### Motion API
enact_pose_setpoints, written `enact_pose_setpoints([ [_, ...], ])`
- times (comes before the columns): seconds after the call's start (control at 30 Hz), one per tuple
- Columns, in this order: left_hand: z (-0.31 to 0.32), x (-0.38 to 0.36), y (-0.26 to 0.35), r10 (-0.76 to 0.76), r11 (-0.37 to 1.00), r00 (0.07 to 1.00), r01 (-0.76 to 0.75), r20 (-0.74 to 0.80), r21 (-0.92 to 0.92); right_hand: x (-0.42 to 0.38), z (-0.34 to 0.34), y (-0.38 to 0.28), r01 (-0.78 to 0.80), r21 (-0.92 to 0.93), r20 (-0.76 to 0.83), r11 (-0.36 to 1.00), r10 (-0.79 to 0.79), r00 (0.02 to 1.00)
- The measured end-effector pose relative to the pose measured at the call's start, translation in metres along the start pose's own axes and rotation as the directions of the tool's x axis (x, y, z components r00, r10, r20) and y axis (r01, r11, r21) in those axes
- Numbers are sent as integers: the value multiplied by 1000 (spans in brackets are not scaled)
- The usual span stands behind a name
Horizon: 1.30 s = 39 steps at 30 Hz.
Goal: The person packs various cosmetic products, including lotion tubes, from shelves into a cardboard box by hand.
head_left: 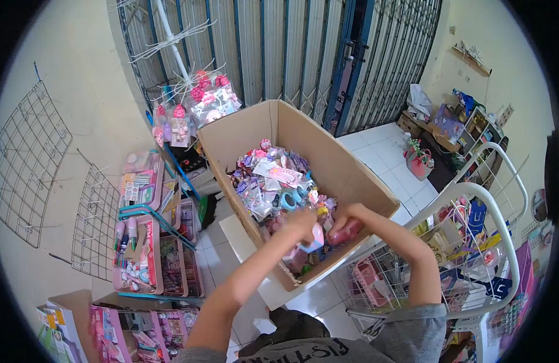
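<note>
Both arms reach into a large open cardboard box (237,212) filled with small plastic-wrapped goods (270,175). Toward its near end, my left hand (302,224) is closed on a small pink and light-blue box (314,239). Close by on the right, my right hand (346,216) has its fingers bent around a shiny pink packet (347,232); its fingertips are partly hidden. Beyond my left hand, blue ring-shaped items (293,198) lie on the pile, with a white and pink packet (278,172) farther back.
Pink trays of stationery (137,254) stand at left beside wire grid panels (31,160). A display stand (176,51) with hanging packets (216,103) is behind the box. At right is a white wire basket cart (412,272). A metal folding gate (261,54) spans the back.
</note>
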<state>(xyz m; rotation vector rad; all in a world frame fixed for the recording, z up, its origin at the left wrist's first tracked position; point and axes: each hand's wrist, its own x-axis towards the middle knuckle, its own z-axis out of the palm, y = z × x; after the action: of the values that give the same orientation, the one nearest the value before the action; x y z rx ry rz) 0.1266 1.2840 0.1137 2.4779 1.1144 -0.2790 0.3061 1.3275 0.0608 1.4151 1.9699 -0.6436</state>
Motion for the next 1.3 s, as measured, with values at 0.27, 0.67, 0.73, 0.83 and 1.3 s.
enact_pose_setpoints([
  [0.27,38,29,-16,27,1000,955,-25,294,-10,-25,-3,-24,143,128,371,981,-181,911],
  [0.67,67,-263,-83,-517,808,304,-137,-800,-574,-171,-13,-157,848,170,-942,502,-169,289],
  [0.73,105,-321,-98,-727,671,105,-102,-679,-734,-166,-12,-209,956,107,-877,275,-427,221],
  [0.83,171,-406,-108,-854,443,-230,146,-466,-885,-138,-14,-311,981,186,-629,62,-759,168],
  [1.3,306,-602,-180,-759,-265,-632,519,-156,-813,19,94,-741,904,-425,-485,52,-856,-178],
])
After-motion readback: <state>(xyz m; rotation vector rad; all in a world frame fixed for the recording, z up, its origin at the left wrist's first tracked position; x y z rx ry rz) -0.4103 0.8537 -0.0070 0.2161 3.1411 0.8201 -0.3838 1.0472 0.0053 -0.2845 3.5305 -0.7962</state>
